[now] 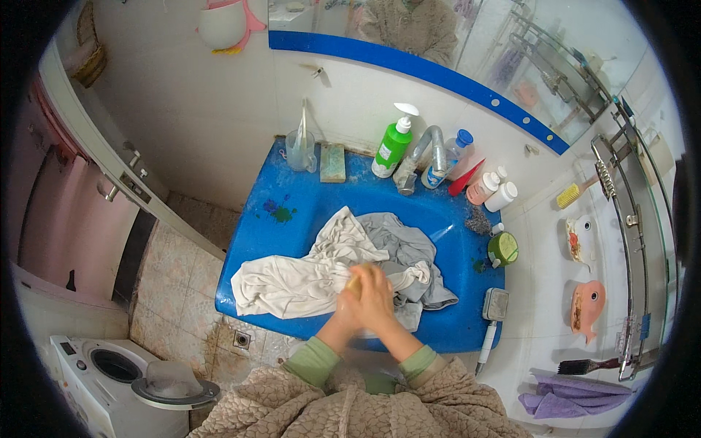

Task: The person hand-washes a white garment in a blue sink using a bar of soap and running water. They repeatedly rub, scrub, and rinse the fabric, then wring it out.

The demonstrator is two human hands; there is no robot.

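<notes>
Over the front of the blue basin (387, 208), my two hands are pressed close together. My right hand (377, 293) is closed around a small yellowish bar (354, 285) that looks like soap. Partly hidden under it, my left hand (347, 315) seems closed on a cream-white cloth garment (292, 281), whose folds gather at the hands. Part of this cloth lies spread to the left over the basin's edge, and a bunched end shows to the right. Beneath and behind it rests a crumpled grey garment (398, 237) in the basin.
Along the back stand a clear cup (300, 150), a soap box (332, 163), a green pump bottle (393, 150), the tap (431, 150) and several small bottles. A white-handled brush (491, 321) lies at the right edge. At lower left, the washing machine (109, 387) has its door open.
</notes>
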